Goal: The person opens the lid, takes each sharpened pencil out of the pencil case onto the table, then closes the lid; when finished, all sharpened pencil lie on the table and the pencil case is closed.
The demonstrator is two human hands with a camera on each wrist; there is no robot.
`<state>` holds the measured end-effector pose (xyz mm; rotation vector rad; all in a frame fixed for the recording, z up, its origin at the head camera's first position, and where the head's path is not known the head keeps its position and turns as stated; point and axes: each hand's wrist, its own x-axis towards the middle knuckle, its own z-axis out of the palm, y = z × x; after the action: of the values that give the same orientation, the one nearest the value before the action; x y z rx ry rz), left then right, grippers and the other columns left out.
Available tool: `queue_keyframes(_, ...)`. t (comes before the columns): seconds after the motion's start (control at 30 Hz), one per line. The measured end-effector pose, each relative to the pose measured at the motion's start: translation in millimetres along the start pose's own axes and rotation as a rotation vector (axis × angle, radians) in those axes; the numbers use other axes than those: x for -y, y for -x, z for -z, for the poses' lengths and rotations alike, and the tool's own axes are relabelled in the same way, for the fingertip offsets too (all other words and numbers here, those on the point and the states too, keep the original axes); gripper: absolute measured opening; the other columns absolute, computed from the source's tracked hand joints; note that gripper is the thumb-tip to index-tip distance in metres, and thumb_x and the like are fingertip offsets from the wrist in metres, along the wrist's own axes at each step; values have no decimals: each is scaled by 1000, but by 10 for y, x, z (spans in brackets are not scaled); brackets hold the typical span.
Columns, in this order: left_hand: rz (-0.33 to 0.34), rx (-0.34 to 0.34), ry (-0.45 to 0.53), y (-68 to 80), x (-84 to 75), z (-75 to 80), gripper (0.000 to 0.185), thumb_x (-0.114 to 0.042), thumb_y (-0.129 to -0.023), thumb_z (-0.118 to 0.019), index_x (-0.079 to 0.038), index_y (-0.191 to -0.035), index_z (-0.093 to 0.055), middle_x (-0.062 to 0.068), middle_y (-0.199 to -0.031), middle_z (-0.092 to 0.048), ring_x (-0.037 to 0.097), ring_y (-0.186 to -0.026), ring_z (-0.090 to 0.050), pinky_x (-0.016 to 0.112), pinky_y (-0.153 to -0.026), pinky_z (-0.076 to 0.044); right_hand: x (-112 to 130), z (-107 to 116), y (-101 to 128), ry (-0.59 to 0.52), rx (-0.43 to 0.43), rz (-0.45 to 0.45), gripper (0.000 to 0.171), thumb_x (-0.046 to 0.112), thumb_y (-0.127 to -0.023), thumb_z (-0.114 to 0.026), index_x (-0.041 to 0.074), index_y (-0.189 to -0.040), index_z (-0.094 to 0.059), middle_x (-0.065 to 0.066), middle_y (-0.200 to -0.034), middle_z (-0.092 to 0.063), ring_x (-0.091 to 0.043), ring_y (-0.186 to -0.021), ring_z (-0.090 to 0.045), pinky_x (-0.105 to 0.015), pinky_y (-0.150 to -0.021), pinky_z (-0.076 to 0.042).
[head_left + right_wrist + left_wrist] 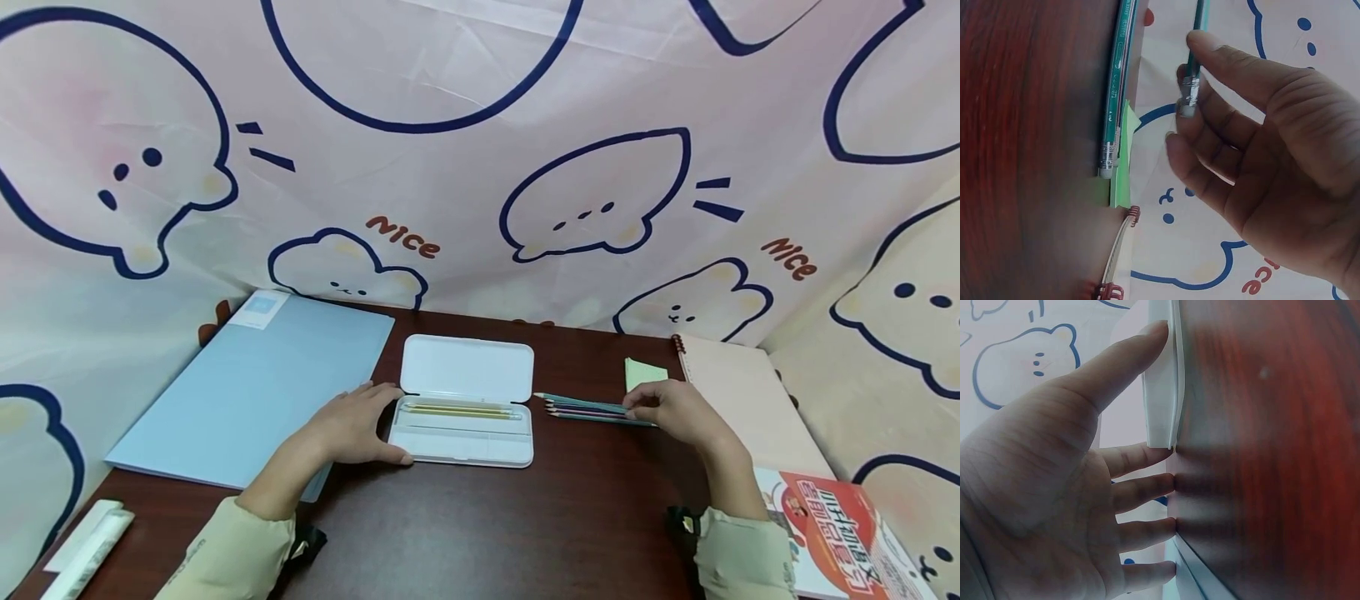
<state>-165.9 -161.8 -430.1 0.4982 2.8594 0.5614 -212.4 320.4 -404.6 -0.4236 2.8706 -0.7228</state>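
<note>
A white pencil case (467, 459) lies with its lid (468, 367) swung back; yellowish pencils (457, 411) lie in its rear part. My left hand (352, 423) is spread at the case's left end, thumb against the front corner and index finger near the hinge. In the left wrist view its other fingers (1147, 532) extend down to the table. To the right, my right hand (675, 408) pinches a green pencil (1191, 87) near its eraser end, lifted off the table. Several more pencils (577, 410) lie side by side under it.
A light blue folder (255, 392) lies at the left, partly under my left forearm. Green sticky notes (643, 372) and a spiral notebook (750, 400) lie at the right, with a red-and-white book (825, 525) nearer. White packets (90, 542) are at the front left. A printed cloth surrounds the table.
</note>
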Motion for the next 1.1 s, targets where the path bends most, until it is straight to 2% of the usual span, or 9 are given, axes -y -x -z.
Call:
queue_keyframes(0.23,-7,3,5,-1,17,0,99,-61,-70,-85,-7,-146,-50,18,-151,-50,50,-144,-38,67,-113,-35,-46,23,24,40,83,-26,4,16,-93,-73,14,-91,-76,4,-93,-72,-17,-90,-57,-35,-80,-48)
queue_keyframes(0.47,-11,4,9,5,22,11,99,-62,-70,-84,-7,-146,-50,18,-151,-50,50,-144,-38,67,-113,-35,-132,35,69,32,143,-106,3,12,-91,-72,10,-91,-74,4,-86,-69,-17,-84,-53,-33,-75,-44)
queue_keyframes(0.53,-11,2,9,6,24,11,99,-62,-70,-84,-7,-146,-50,18,-152,-50,50,-145,-38,67,-113,-35,-147,33,64,29,146,-101,1,12,-90,-73,12,-89,-73,4,-85,-68,-17,-83,-53,-33,-73,-44)
queue_keyframes(0.77,-17,-7,3,5,13,20,98,-61,-70,-85,-8,-145,-51,18,-151,-51,49,-143,-40,66,-112,-36,-175,44,53,77,132,-109,10,14,-90,-75,15,-86,-66,2,-82,-63,-17,-75,-50,-32,-66,-41)
queue_keyframes(0.97,-21,-12,-1,0,7,26,96,-60,-70,-85,-8,-144,-52,18,-150,-52,49,-142,-41,66,-112,-37,-200,12,41,126,100,-99,12,17,-87,-77,15,-85,-66,2,-81,-63,-16,-74,-51,-32,-66,-41)
queue_keyframes(1.1,-23,-12,1,3,12,20,96,-60,-70,-85,-8,-143,-52,18,-149,-52,49,-142,-41,66,-112,-37,-172,14,25,120,72,-82,9,18,-89,-76,15,-89,-68,3,-81,-65,-15,-74,-52,-32,-67,-43)
